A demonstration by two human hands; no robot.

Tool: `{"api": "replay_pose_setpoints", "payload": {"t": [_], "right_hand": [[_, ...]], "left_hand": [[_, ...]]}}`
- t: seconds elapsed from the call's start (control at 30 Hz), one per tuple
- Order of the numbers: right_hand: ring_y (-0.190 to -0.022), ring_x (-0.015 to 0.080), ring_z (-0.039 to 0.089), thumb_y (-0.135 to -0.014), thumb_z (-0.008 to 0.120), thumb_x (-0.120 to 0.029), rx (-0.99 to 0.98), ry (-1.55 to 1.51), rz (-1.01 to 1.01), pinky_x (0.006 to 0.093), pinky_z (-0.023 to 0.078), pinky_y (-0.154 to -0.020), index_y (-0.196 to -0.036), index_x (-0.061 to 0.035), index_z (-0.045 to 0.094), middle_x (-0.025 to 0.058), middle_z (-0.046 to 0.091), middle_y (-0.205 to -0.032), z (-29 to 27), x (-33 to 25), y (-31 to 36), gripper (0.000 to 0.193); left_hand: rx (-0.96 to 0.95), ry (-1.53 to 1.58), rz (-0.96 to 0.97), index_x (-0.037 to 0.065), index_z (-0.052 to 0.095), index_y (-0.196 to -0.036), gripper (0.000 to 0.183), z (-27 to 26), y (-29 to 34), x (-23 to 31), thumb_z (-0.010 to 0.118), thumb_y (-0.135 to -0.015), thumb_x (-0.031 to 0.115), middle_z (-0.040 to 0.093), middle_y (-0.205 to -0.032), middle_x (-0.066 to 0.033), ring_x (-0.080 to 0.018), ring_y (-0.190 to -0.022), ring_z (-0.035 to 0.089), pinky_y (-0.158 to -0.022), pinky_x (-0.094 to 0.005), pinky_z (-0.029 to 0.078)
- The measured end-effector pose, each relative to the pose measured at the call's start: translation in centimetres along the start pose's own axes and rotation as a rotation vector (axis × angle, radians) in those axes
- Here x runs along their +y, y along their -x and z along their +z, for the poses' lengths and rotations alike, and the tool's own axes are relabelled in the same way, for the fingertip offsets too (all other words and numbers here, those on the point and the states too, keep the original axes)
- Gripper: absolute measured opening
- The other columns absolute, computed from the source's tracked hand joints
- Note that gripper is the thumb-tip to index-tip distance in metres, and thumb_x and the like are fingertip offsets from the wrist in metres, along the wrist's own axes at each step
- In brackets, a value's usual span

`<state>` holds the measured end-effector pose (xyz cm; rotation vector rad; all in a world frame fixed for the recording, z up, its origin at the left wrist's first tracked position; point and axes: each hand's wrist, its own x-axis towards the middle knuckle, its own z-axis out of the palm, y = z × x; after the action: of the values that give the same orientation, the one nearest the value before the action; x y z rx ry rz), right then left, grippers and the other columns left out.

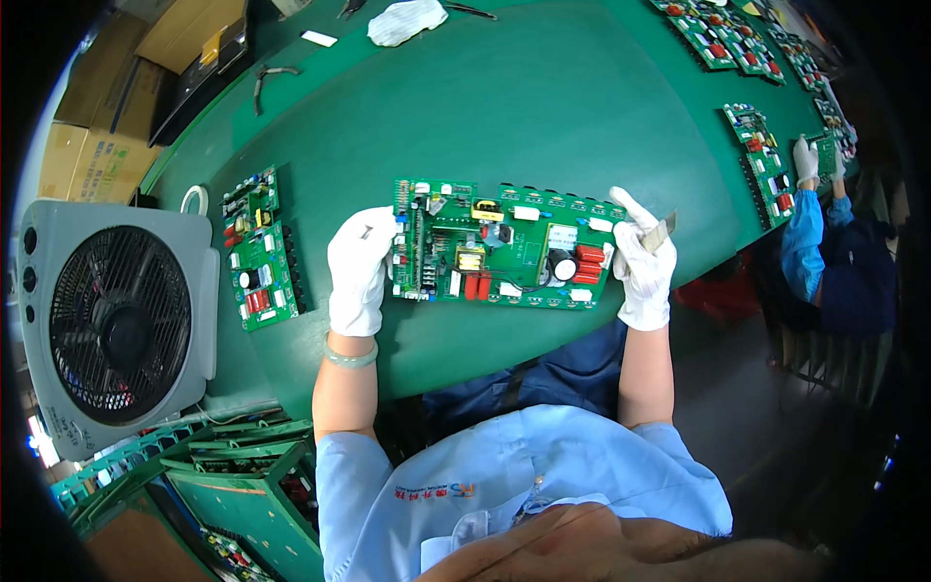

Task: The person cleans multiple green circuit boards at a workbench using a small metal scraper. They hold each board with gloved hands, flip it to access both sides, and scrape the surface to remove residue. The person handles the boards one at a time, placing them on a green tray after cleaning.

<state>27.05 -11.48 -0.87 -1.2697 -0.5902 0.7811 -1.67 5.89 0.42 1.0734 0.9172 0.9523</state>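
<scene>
A green circuit board [529, 252] with red, yellow and black parts lies level in front of me, above the green table. My left hand [361, 262], in a white glove, is closed on the board's left edge. A small dark spot shows on the back of that glove. At the board's right edge is my right hand [644, 276], also gloved, with its thumb against the edge and its index finger stretched to the upper corner. A flat greyish metal piece [659, 233], blade-like, sticks out between its fingers; its exact kind is unclear.
Another circuit board [260, 252] lies at left, beside a grey box fan [121, 325]. Pliers [272, 85] and a white cloth [407, 21] lie at the far side. More boards [761, 160] sit at right, where a co-worker's gloved hands [807, 160] hold one. Green racks [247, 490] stand lower left.
</scene>
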Motion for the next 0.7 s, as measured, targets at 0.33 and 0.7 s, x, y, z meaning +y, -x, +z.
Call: {"api": "replay_pose_setpoints", "payload": {"t": [0.33, 0.7], "right_hand": [[-0.047, 0.0006, 0.040, -0.091, 0.062, -0.004, -0.046, 0.016, -0.003, 0.0178, 0.032, -0.044, -0.129, 0.0090, 0.056, -0.0021, 0.058, -0.071, 0.1, -0.4, 0.0, 0.040], [-0.047, 0.0042, 0.047, -0.090, 0.063, -0.006, -0.049, 0.170, 0.061, 0.0199, 0.040, -0.047, -0.130, -0.0006, 0.059, 0.0003, 0.062, -0.073, 0.9, -0.7, -0.5, 0.041]], "left_hand": [[-0.057, -0.115, 0.052, -0.002, 0.066, -0.108, 0.024, -0.9, -0.4, -0.4, 0.063, -0.091, 0.014, 0.064, -0.084, -0.0006, -0.0037, -0.065, 0.051, -0.055, -0.0192, 0.038], [-0.063, 0.000, 0.060, -0.005, 0.055, -0.129, 0.043, 0.1, -1.4, 0.2, 0.058, -0.096, 0.022, 0.066, -0.101, -0.0052, -0.0040, -0.071, 0.054, -0.065, -0.0189, 0.044]]}}
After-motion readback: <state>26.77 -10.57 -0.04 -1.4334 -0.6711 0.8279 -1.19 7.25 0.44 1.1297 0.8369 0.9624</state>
